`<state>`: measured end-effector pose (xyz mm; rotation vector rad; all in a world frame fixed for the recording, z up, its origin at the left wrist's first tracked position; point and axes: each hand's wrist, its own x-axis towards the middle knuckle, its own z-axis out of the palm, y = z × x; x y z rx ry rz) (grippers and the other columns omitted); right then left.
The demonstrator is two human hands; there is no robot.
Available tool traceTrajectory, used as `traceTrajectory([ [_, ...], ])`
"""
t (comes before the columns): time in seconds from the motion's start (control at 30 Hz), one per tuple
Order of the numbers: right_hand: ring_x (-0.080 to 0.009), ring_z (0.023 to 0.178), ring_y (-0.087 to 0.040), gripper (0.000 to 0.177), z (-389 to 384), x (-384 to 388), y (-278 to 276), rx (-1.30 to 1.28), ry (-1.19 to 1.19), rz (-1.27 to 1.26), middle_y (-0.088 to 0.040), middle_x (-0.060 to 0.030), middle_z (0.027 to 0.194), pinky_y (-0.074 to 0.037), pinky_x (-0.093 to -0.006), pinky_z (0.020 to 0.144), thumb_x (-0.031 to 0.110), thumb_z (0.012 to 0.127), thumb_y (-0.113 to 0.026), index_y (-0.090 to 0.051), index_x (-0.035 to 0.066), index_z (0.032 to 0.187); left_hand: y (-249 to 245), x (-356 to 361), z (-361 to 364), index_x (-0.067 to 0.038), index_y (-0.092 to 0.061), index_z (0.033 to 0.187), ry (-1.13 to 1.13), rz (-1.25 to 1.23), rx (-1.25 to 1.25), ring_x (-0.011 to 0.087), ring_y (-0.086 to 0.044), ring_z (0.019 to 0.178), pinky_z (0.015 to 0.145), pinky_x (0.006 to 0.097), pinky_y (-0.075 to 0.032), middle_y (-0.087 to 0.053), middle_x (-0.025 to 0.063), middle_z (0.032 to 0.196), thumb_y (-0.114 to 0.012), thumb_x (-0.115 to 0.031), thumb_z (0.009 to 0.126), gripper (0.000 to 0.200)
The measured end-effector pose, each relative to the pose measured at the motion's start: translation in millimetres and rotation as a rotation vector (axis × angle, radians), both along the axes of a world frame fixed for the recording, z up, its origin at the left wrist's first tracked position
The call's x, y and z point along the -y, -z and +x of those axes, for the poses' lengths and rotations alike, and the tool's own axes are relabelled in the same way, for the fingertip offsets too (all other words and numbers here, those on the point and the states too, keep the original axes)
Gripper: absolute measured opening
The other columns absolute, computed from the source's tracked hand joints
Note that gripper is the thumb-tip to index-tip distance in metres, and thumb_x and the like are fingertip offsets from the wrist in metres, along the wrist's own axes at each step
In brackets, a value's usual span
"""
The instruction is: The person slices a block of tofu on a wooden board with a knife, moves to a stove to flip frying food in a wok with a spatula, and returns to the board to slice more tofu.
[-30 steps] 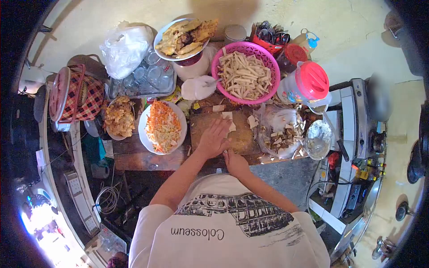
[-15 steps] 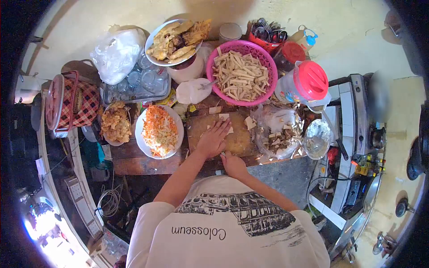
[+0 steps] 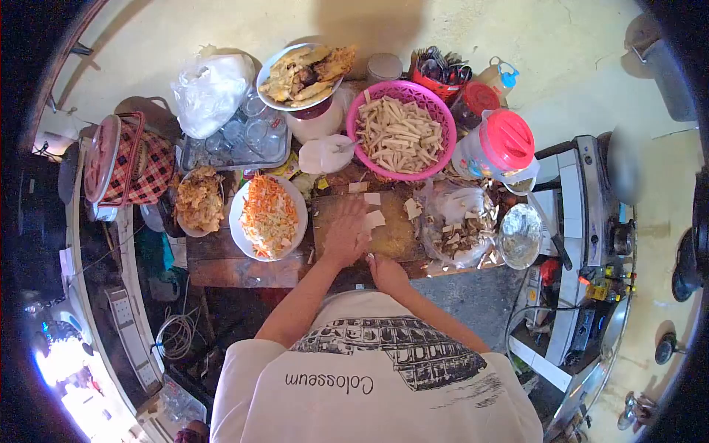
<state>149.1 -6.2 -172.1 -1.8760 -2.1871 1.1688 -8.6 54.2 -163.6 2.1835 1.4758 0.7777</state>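
My left hand (image 3: 347,235) lies flat with its fingers stretched forward on the wooden cutting board (image 3: 399,240), slightly blurred. Beside its fingers are pale flat pieces (image 3: 374,219), one at the fingertips' right and another (image 3: 372,198) farther up. At the board's near edge, my right hand (image 3: 387,272) is closed round a knife, of which only a small bit shows near the thumb. The blade is mostly hidden. Past the board stands a pink basket (image 3: 447,118) heaped with pale cut sticks (image 3: 402,136).
Left of the board are a plate of shredded vegetables (image 3: 267,218) and a plate of fried food (image 3: 199,201). A plastic bag of scraps (image 3: 465,229), a metal bowl (image 3: 521,236) and a pink-lidded jug (image 3: 508,140) stand on the right. Glasses fill a tray (image 3: 240,159).
My left hand has drawn slightly back and left, uncovering more of the pale pieces. The camera view has shifted a little. My right hand stays closed near the board's edge.
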Motion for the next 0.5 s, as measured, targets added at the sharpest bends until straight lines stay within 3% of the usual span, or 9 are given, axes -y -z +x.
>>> traceTrajectory([
  [0.1, -0.0448, 0.07, -0.058, 0.035, 1, -1, -2, -0.053, 0.023, -0.016, -0.06, -0.027, 0.074, -0.046, -0.0532, 0.062, 0.032, 0.093, -0.037, -0.051, 0.001, 0.097, -3, 28, -10, -0.003, -0.046, 0.123, -0.306, -0.002, -0.012, 0.0352, -0.041, 0.117, 0.1, 0.0456, -0.029, -0.049, 0.017, 0.121, -0.057, -0.022, 0.077, 0.051],
  [0.2, -0.045, 0.071, -0.058, 0.035, 1, -1, -5, -0.075, 0.034, -0.001, -0.06, -0.0274, 0.075, -0.045, -0.0535, 0.063, 0.033, 0.093, -0.037, -0.051, 0.001, 0.097, -8, 41, -24, -0.005, -0.052, 0.113, -0.358, 0.071, -0.103, 0.0318, -0.048, 0.104, 0.091, 0.0438, -0.035, -0.054, 0.0129, 0.11, -0.063, -0.021, 0.073, 0.045],
  [0.5, -0.045, 0.073, -0.058, 0.038, -3, -2, -13, -0.022, 0.006, -0.055, -0.06, -0.0278, 0.077, -0.045, -0.0536, 0.066, 0.035, 0.094, -0.036, -0.051, 0.001, 0.095, 4, 50, -36, -0.007, -0.058, 0.103, -0.322, -0.025, -0.135, 0.0295, -0.048, 0.103, 0.091, 0.043, -0.035, -0.057, 0.0085, 0.109, -0.066, -0.025, 0.071, 0.038],
])
